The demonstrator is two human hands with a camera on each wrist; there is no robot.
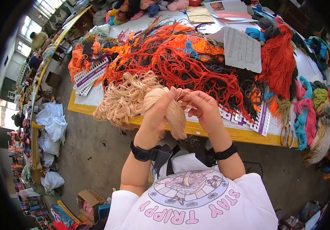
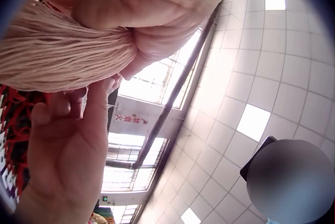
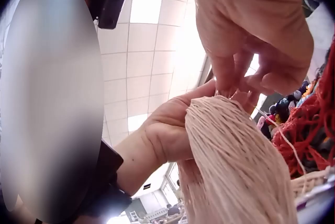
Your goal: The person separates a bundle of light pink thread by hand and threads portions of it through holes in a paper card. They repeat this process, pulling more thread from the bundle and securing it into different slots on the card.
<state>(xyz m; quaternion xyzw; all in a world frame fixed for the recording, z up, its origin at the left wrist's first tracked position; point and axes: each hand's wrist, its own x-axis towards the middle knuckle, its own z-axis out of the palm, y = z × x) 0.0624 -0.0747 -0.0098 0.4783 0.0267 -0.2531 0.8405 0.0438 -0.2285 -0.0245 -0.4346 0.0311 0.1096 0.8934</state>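
Observation:
A beige thread skein point(image 1: 175, 119) hangs folded over my left hand point(image 1: 158, 114), which grips it near the top with the thumb along one side. My right hand point(image 1: 208, 111) pinches a thin strand at the skein's upper end, its fingertips close to the left fingers. In the right wrist view, the smooth bundle of the skein point(image 3: 233, 156) drops below both hands, and a loose strand point(image 3: 287, 139) trails off toward the table. Beside my left hand, a heap of looped beige thread point(image 1: 124, 97) lies along the table's front edge.
Behind the hands, tangled red and orange yarn point(image 1: 180, 61) covers the table. Punched cards point(image 1: 92, 78) lie at the left, more at the right. A printed sheet point(image 1: 242, 50) rests on the yarn. Scissors point(image 1: 285, 132) lie by the yellow table edge point(image 1: 234, 137), near colourful skeins.

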